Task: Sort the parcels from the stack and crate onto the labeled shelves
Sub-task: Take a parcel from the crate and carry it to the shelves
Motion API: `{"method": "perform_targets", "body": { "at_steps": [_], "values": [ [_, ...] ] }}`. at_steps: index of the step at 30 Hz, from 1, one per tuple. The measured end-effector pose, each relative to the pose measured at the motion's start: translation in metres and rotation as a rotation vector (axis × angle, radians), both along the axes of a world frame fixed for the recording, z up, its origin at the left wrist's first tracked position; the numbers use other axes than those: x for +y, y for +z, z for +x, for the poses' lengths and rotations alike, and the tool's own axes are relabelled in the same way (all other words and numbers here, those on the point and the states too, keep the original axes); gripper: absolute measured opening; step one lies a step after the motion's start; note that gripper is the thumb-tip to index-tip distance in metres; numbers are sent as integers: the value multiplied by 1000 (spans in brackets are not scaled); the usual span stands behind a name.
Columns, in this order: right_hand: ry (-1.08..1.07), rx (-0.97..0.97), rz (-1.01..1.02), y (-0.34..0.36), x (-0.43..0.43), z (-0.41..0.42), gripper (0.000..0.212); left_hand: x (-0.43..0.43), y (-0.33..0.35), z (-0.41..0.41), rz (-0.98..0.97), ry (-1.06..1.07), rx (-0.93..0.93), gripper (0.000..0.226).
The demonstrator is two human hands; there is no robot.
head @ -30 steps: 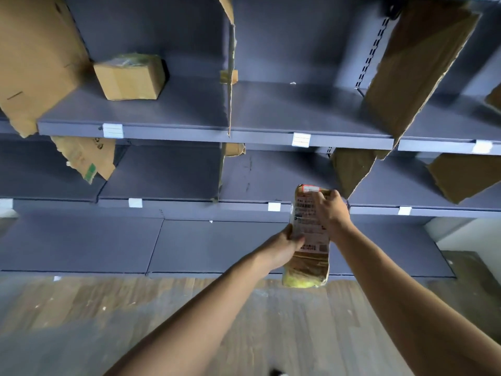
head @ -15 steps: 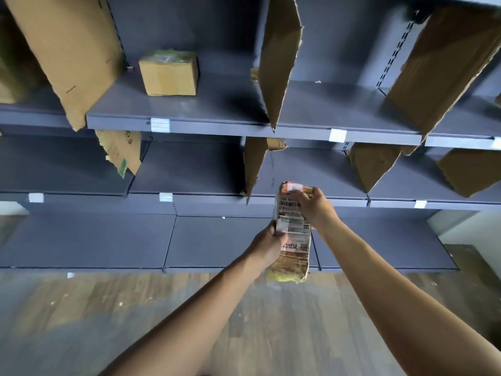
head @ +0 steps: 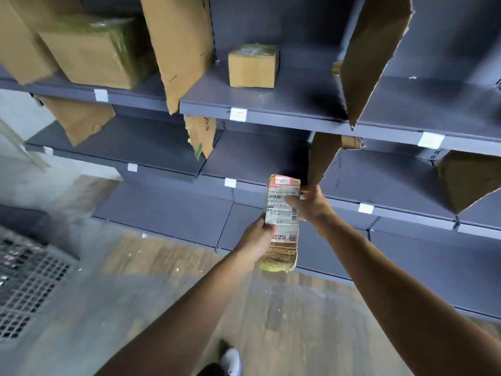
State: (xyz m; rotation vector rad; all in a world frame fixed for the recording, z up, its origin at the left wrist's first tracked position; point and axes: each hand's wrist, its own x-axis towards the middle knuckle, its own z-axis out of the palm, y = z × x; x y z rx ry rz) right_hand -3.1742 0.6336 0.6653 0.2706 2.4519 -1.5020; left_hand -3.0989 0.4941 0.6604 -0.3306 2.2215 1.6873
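Parcel (head: 282, 221), flat w/ white label, is held upright in front of grey shelves (head: 271, 109), near middle shelf edge. Left hand (head: 256, 240) grips its left side, right hand (head: 309, 204) pinches upper right part. Two boxes (head: 253, 66) stand on top shelf.

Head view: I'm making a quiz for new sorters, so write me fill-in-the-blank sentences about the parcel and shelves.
The left hand holds the parcel's lower half; the right hand holds its ____ half.
The dividers are made of ____.
White labels are stuck on each shelf's ____ edge.
Missing words: upper; cardboard; front.
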Motion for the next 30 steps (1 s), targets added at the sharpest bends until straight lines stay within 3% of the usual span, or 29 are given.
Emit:
{"method": "perform_targets", "body": {
  "at_steps": [2, 4, 9, 13, 21, 28, 30],
  "values": [
    [22, -8, 42, -1, -11, -6, 68, -10, -1, -14, 1, 28, -9, 31],
    [30, -69, 50, 6, -20, -10, 57, -18, -4, -32, 25, 53, -26, 29],
    [132, -263, -107, 2, -35, -42, 57, -39, -14, -81, 55, 24, -1, 26],
    [90, -197, -123, -8, -62, -79, 49, -64, -28, -127, 31, -44, 21, 29],
    [17, -139, -181, -51, -102, -145, 57, -107, -54, -211, 30, -77, -117, 34],
    [-68, -35, -342, -84, -120, -159, 58, -126, -67, -249, 61, 53, -91, 31],
    [-87, -9, -357, -88, -124, -160, 58, -130, -74, -252, 83, 65, -80, 19]
  ]
}}
